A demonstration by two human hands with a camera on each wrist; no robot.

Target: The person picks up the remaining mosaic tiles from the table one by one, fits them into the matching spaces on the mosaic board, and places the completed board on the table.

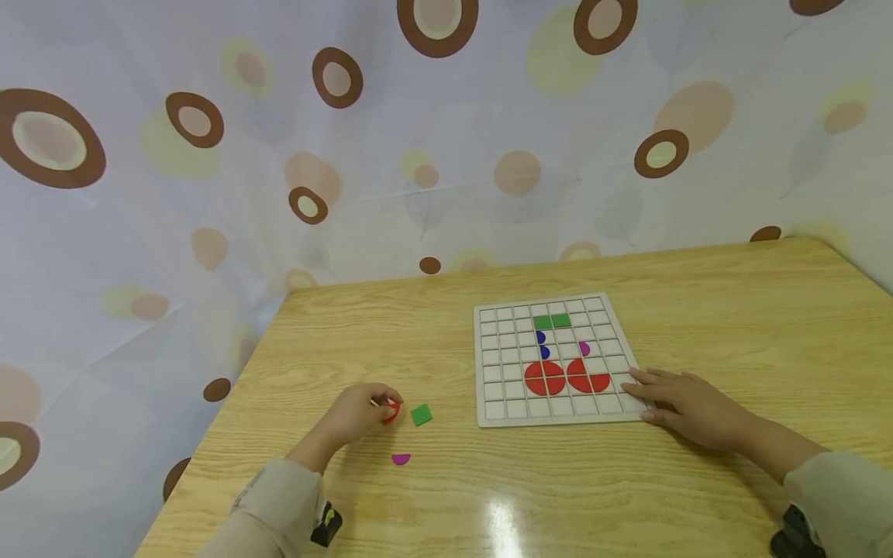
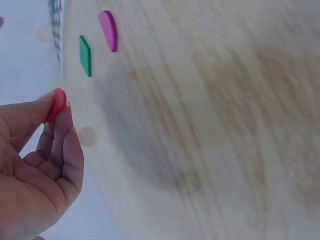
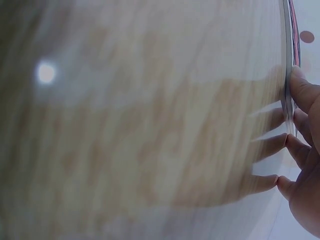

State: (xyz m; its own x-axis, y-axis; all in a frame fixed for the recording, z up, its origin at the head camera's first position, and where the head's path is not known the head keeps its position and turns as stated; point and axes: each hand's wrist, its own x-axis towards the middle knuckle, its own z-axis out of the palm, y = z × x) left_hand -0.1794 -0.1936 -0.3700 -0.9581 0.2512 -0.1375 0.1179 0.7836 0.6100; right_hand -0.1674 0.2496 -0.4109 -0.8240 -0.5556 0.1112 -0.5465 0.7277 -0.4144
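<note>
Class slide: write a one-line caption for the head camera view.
Left hand pinches a red piece beside a green square; right hand rests on the grid board.

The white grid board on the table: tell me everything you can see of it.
The white grid board is a flat square tray of small square cells, plastic or painted wood by the look, lying on the wooden table. In its cells sit two green squares, two small blue pieces, one magenta piece and red curved pieces forming one full disc and a three-quarter disc. The right hand rests open on its lower right corner, fingertips at the edge.
</note>
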